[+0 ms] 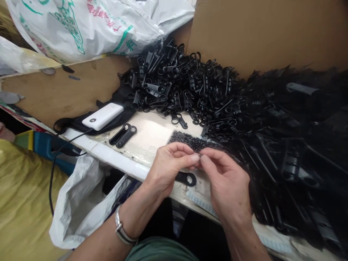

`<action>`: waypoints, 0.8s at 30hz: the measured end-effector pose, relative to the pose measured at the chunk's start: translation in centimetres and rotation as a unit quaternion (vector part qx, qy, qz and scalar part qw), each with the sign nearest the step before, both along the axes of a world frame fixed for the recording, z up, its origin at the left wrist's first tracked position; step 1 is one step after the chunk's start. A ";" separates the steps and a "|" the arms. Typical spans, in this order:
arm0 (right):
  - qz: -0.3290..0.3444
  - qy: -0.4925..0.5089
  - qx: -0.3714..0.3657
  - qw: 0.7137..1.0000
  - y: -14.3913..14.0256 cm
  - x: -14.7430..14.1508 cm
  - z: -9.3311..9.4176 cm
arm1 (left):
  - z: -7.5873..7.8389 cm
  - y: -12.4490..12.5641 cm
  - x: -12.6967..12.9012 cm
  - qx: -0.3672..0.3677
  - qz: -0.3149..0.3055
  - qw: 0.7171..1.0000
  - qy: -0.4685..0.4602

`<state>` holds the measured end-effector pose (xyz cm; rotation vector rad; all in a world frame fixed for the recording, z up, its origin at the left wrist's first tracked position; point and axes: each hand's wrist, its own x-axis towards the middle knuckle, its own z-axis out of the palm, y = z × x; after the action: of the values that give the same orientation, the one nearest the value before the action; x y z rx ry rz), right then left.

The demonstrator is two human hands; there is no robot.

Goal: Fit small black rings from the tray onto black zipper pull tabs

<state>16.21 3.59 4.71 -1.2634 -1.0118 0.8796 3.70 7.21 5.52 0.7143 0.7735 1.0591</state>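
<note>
My left hand point(171, 164) and my right hand point(227, 177) meet above the table edge, thumbs and fingertips pinched together. A tiny dark piece shows between the fingertips; its kind is too small to make out. Just beyond them lies a shallow box of small black parts point(183, 137), partly hidden by my fingers. Below my left hand a black plastic piece with a ring end point(189, 178) rests on the table, its other end covered by the hand. Two similar long black pieces point(126, 136) lie side by side further left.
A large heap of black plastic parts point(187, 83) fills the back and right of the table. A white power bank point(103, 116) with a black cable sits on dark cloth at left. Cardboard point(269, 32) stands behind; a white sack point(81, 203) hangs below the front edge.
</note>
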 end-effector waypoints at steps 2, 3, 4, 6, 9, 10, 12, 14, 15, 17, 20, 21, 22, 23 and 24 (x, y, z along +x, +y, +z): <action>-0.007 -0.047 0.005 0.999 -0.1 0.0 0.2 | -0.1 -0.1 0.1 -0.001 0.009 1.000 -0.002; -0.006 -0.061 0.002 0.998 -0.1 0.0 0.3 | -0.1 -0.1 0.1 0.002 0.011 1.000 0.000; -0.007 -0.074 -0.001 0.997 -0.2 0.1 0.4 | -0.2 -0.2 0.1 0.005 0.014 1.000 0.004; -0.019 -0.126 0.003 0.992 -0.4 0.2 0.6 | -0.3 -0.2 0.2 0.016 0.023 0.999 0.017; -0.032 -0.232 0.045 0.971 -0.6 0.4 0.7 | -0.4 -0.2 0.1 0.029 0.039 0.998 0.039; -0.031 -0.256 0.062 0.964 -0.7 0.4 0.7 | -0.4 -0.3 0.1 0.033 0.042 0.998 0.045; -0.029 -0.289 0.086 0.953 -0.9 0.5 0.5 | -0.4 -0.3 0.1 0.041 0.045 0.996 0.060; -0.033 -0.315 0.103 0.943 -1.0 0.6 0.4 | -0.4 -0.3 0.2 0.054 0.045 0.994 0.079; -0.037 -0.327 0.110 0.938 -1.0 0.6 0.4 | -0.4 -0.3 0.2 0.061 0.046 0.993 0.088; -0.041 -0.347 0.121 0.929 -1.1 0.6 0.3 | -0.4 -0.3 0.3 0.076 0.049 0.990 0.107; -0.049 -0.369 0.132 0.919 -1.1 0.5 0.3 | -0.3 -0.4 0.3 0.099 0.059 0.982 0.147; -0.050 -0.377 0.137 0.915 -1.1 0.5 0.3 | -0.3 -0.4 0.3 0.107 0.061 0.979 0.160; -0.048 -0.387 0.144 0.910 -1.0 0.5 0.3 | -0.3 -0.4 0.2 0.114 0.061 0.977 0.170; -0.045 -0.395 0.150 0.905 -1.0 0.5 0.3 | -0.3 -0.5 0.2 0.119 0.060 0.975 0.176; -0.043 -0.400 0.155 0.902 -1.0 0.5 0.4 | -0.3 -0.5 0.1 0.122 0.056 0.975 0.178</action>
<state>16.73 2.61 5.10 -1.3947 -1.6461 0.0741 3.81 6.68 5.21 1.1007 1.0087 1.1558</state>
